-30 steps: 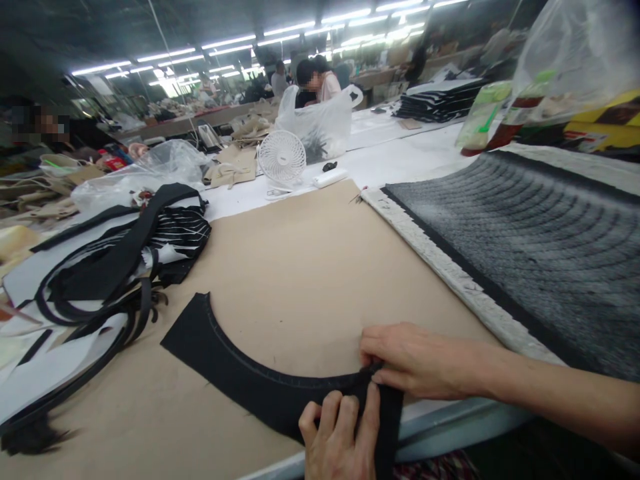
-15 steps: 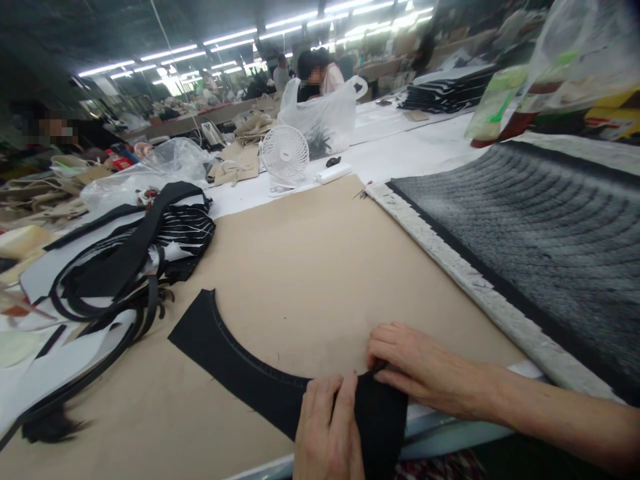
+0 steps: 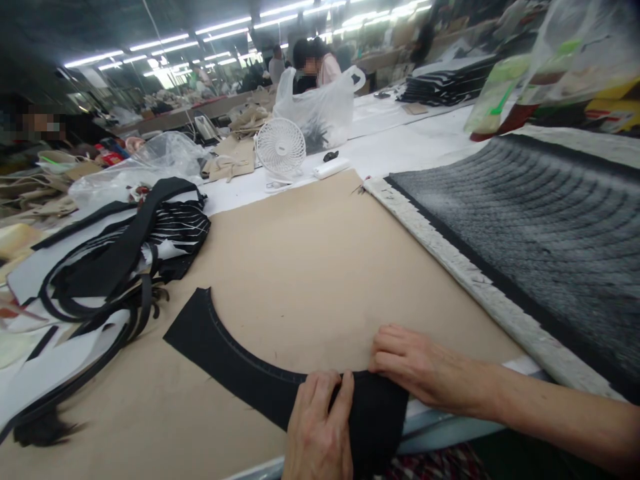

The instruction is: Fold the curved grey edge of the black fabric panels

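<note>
A curved black fabric piece (image 3: 235, 363) with a stitched inner edge lies on the tan board (image 3: 310, 267) near the table's front edge. My left hand (image 3: 315, 427) rests on its near end, fingers laid flat and pressing the cloth. My right hand (image 3: 425, 367) sits just to the right, fingers together with their tips on the upper edge of the same end of the fabric. The cloth's end hangs slightly over the table edge.
A heap of black straps and striped fabric (image 3: 125, 260) lies at the left. A large grey quilted panel (image 3: 540, 227) with a white border fills the right. A small white fan (image 3: 280, 150), plastic bags (image 3: 320, 110) and other workers are farther back.
My left hand has slid up and flattened over the fabric's end. My right hand's pinch on the edge has eased into fingers resting on it. The view shifted slightly.
</note>
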Available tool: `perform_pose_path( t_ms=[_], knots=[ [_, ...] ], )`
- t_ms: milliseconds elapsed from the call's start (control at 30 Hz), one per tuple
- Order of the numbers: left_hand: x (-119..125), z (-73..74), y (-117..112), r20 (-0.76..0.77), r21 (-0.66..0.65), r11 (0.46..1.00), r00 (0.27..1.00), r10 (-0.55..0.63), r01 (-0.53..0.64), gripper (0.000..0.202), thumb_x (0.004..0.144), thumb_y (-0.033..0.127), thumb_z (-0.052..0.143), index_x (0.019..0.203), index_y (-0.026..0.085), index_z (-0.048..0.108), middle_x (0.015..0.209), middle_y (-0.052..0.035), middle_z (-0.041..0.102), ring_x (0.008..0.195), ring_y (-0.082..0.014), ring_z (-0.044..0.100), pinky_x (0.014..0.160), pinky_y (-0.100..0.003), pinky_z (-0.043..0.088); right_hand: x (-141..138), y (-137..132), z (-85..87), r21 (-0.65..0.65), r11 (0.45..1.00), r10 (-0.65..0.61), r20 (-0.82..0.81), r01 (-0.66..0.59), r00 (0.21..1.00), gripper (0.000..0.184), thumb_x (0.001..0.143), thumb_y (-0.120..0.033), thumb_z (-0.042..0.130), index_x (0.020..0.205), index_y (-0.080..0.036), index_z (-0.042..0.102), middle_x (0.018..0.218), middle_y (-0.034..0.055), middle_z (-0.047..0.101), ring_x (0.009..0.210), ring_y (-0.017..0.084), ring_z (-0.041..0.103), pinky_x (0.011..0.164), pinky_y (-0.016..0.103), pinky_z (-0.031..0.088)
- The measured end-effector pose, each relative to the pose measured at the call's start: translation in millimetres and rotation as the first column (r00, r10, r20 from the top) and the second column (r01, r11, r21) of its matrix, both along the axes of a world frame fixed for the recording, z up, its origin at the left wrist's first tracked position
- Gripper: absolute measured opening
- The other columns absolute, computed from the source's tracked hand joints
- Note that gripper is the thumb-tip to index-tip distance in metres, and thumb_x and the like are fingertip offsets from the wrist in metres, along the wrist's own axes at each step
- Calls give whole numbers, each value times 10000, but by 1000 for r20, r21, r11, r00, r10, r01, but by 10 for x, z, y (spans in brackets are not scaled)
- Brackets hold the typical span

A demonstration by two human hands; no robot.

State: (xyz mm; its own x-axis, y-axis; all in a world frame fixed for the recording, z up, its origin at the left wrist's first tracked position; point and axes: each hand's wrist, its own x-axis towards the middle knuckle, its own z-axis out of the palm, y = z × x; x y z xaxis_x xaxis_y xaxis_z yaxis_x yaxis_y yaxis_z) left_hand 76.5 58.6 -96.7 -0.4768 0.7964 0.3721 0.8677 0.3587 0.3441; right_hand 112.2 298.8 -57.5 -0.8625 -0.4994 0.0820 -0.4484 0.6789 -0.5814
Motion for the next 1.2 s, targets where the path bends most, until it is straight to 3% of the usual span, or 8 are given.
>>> perform_pose_path(
  t_ms=[133, 233, 467, 800, 1200],
  knots=[
    [62, 5, 30, -14, 2, 994, 994, 109, -109, 412, 884, 86, 402, 1257, 126, 573, 1064, -96, 650, 1010, -223, 544, 855, -350, 463, 15, 8, 6, 32, 999, 25, -32, -24, 999, 294, 948, -51, 281, 867, -130, 552, 841, 74, 506, 784, 203, 424, 696, 315, 329],
    [100, 25, 58, -46, -4, 988, 987, 156, -156, 392, 893, 111, 408, 1232, 159, 598, 1043, -73, 665, 977, -221, 547, 817, -349, 429, 28, 12, 11, 19, 1000, 26, -53, -25, 998, 314, 936, -41, 269, 889, -118, 569, 841, 81, 509, 774, 207, 420, 692, 318, 330],
    [103, 13, 58, -37, 11, 990, 990, 139, -139, 397, 899, 102, 373, 1238, 123, 579, 982, -94, 645, 970, -236, 549, 812, -354, 441, 37, 48, 2, 34, 996, 82, -104, -79, 991, 370, 942, -25, 234, 969, -93, 597, 869, 91, 529, 774, 206, 408, 686, 331, 316],
    [87, 23, 84, 111, 18, 995, 989, 98, -101, 425, 912, 93, 348, 1296, 140, 525, 902, -88, 604, 859, -206, 524, 740, -364, 484, 84, 71, 20, 78, 994, 93, -150, -82, 984, 354, 991, -88, 259, 1011, -78, 612, 859, 82, 516, 752, 206, 382, 665, 343, 299],
    [181, -54, 101, -31, -15, 988, 988, 152, -153, 439, 900, 118, 367, 1293, 165, 556, 995, -84, 615, 951, -224, 526, 825, -358, 447, 102, 111, -11, 171, 979, 149, -251, -108, 956, 338, 1028, -124, 275, 1024, -66, 608, 836, 72, 503, 735, 195, 392, 671, 346, 329]
  ],
)
